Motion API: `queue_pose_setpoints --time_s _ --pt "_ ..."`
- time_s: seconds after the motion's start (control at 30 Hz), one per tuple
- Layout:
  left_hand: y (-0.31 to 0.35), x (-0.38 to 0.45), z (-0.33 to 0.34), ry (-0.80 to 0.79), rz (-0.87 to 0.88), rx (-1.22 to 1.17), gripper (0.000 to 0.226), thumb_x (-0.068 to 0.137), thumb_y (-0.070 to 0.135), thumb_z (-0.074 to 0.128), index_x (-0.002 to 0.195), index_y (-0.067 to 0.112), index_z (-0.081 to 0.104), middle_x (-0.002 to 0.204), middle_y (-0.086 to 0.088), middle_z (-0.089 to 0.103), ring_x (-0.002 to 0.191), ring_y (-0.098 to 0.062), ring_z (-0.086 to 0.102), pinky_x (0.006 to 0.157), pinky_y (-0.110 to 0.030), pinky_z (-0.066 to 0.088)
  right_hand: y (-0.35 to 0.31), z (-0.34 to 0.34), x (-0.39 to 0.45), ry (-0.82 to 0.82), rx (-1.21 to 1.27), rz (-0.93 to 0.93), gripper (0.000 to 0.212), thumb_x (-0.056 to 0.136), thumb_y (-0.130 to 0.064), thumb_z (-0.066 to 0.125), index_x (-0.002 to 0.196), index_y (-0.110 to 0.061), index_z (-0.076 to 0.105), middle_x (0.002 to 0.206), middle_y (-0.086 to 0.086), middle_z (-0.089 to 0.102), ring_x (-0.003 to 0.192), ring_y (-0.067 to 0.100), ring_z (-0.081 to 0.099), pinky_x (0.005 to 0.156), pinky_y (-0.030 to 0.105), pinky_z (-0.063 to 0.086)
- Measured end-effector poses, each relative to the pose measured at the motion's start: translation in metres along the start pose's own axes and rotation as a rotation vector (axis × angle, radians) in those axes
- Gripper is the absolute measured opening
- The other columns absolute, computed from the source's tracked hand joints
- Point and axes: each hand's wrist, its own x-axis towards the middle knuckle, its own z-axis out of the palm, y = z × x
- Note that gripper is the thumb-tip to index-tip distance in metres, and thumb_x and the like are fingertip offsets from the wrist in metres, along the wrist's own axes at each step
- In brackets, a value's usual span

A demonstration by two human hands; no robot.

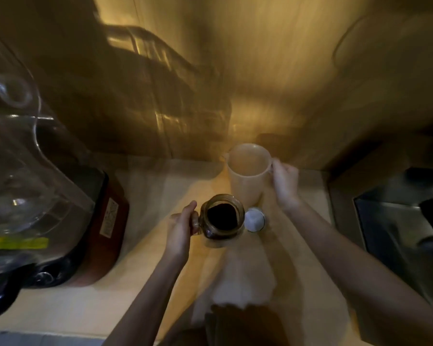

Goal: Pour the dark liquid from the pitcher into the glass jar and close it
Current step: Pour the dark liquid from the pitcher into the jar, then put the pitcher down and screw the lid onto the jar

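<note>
Now our left hand (181, 231) grips the handle of the full, heavy, breakable glass jar (221, 217) on the counter (145, 196), while our right hand (284, 183) clasps the light upright pitcher (248, 171); the small lid (254, 219) lies just beside the jar.

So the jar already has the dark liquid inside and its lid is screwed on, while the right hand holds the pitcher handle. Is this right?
Not quite: the lid is not on. The head view shows it lying on the counter just right of the open glass jar. The rest holds: dark liquid is in the jar, and the right hand holds the pitcher handle.
</note>
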Motion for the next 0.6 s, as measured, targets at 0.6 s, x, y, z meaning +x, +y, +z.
queue_pose_setpoints --time_s 0.6 --pt "-0.053 0.036 0.027 0.060 -0.137 -0.015 0.036 0.086 0.024 0.051 0.059 0.001 0.055 0.055 -0.010 0.045 0.054 -0.021 0.044 0.066 -0.031 0.039 0.088 0.028 0.015 0.101 0.017 0.153 0.017 0.096 -0.011 0.047 0.098 -0.003 0.062 0.096 0.010 0.061 0.085 0.018 0.055 0.060 -0.002 0.041"
